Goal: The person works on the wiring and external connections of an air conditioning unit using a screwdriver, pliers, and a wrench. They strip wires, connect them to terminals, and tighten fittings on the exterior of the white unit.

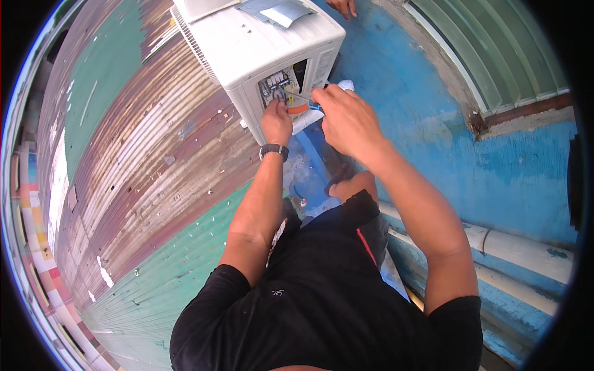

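A white outdoor air-conditioner unit [278,49] stands ahead of me, with an opening in its near side. Inside that opening is a wiring terminal block [276,82] with thin wires around it. My left hand [276,120], a dark watch on its wrist, has its fingers drawn together just below the terminals; whatever they pinch is too small to make out. My right hand [346,117] is wrapped round a screwdriver [315,106] with a blue handle. Its thin shaft points left toward the terminals. An orange strip [298,109], perhaps a cable, runs between the two hands.
A loose metal cover plate [286,13] and small screws [246,28] lie on top of the unit. Another person's hand [342,6] shows at the far edge. Corrugated roofing [154,142] spreads to the left. A blue wall [421,93] with a slatted window [495,49] and pipes [513,250] stands right.
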